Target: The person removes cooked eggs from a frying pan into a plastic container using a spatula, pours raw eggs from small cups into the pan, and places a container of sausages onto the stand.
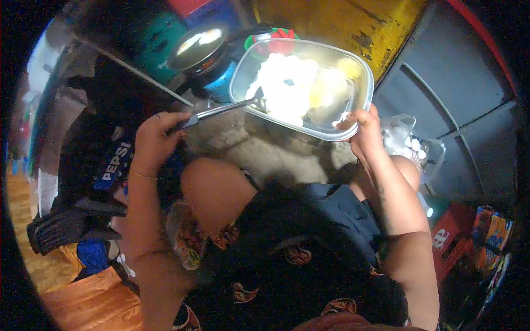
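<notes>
Dim, grainy edges; blown-out glare centrally; strong fisheye curvature.

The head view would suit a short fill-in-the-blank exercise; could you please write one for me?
The left hand grips the utensil by its ____. The tub is held up in the person's ____ hand. In this view, the pan is on the tub's ____ side. The blue label carries the word ____ in white letters.

Missing words: handle; right; left; PEPSI.
</notes>
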A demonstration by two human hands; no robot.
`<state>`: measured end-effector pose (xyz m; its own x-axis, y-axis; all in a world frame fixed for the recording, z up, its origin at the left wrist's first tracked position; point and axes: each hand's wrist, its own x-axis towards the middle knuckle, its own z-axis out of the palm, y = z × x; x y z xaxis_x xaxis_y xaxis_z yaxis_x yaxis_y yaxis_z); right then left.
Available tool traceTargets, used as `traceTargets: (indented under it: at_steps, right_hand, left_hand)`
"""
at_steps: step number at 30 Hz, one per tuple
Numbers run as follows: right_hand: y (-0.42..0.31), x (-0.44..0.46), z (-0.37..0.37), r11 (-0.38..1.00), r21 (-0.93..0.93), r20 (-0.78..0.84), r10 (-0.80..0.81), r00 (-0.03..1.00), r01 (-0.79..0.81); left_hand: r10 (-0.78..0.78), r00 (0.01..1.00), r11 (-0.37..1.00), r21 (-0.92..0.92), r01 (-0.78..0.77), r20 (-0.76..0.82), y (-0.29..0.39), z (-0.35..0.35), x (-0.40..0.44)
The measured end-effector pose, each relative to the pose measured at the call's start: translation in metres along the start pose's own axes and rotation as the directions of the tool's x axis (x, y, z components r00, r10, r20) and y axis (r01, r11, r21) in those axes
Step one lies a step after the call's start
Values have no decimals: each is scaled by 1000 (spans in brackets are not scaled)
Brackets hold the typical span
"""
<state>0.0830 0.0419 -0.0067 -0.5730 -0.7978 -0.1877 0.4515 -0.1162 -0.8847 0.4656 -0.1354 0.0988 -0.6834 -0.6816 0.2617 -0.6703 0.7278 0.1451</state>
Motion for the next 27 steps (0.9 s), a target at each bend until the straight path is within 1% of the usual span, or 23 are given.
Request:
traceTargets:
  at_steps: [3, 5, 6, 8, 12, 15, 17, 18, 19, 21, 23, 24, 25, 26, 27]
  right_hand:
    - [1, -1, -5, 1000, -13, 2, -12, 1000, 12]
    - [-6, -6, -1, 998, -56, -2, 16, 1000, -16]
    - [-1, -4, -1, 999, -35, -37, -25, 999, 23]
    - [-1, -6, -2, 999, -39, -42, -15, 999, 14]
    - [-4, -9, 0, 999, -36, -19, 22, 1000, -23]
    - [-2, -9, 3, 999, -32, -89, 0, 996, -3]
    - [5, -3, -5, 1000, 12, -23, 1, 1000, -1]
    - [7, -2, -7, 999, 32, -1, 11, 1000, -11]
    - [8, -4, -1, 998, 63, -55, -20, 998, 24]
    - [1, -5, -1, 999, 44, 27, 16, 1000, -18]
    - [-3, -9, -2, 997, 64, 75, 45, 996, -49]
    - [-1, -10, 1, 996, 84, 51, 20, 998, -24]
    - [-2, -9, 1, 997, 69, 46, 19, 999, -22]
    - [-3, -9, 2, 998, 52, 36, 20, 999, -22]
    - [-3, -10, 1, 999, 35, 25, 22, 999, -23]
  left_hand:
    - [44, 996, 986, 166, -31, -79, 8, -2, 4]
    - [97, 989, 978, 193, -74, -109, 10, -5, 5]
    - [119, 985, 974, 208, -91, -125, 11, -6, 5]
    - [132, 982, 961, 260, -94, -133, 12, -11, 8]
    - [95, 977, 955, 296, -35, -192, 12, -21, 11]
    - [-53, 977, 983, 161, 87, -206, 2, -22, 10]
    - [-127, 981, 985, -138, 107, -146, -26, -8, 9]
    - [-158, 980, 953, -278, 120, -119, -42, 0, 8]
    - [-218, 972, 910, -377, 169, -90, -52, 7, 6]
    - [-318, 948, 788, -563, 251, -23, -59, 22, 6]
    - [-475, 878, 669, -624, 404, 60, -59, 22, 8]
    - [-539, 835, 595, -650, 472, 112, -62, 23, 9]
    - [-568, 823, 698, -521, 490, 13, -77, 30, 13]
    - [-579, 811, 772, -377, 512, -84, -100, 41, 18]
    - [-573, 800, 816, -220, 535, -179, -114, 46, 25]
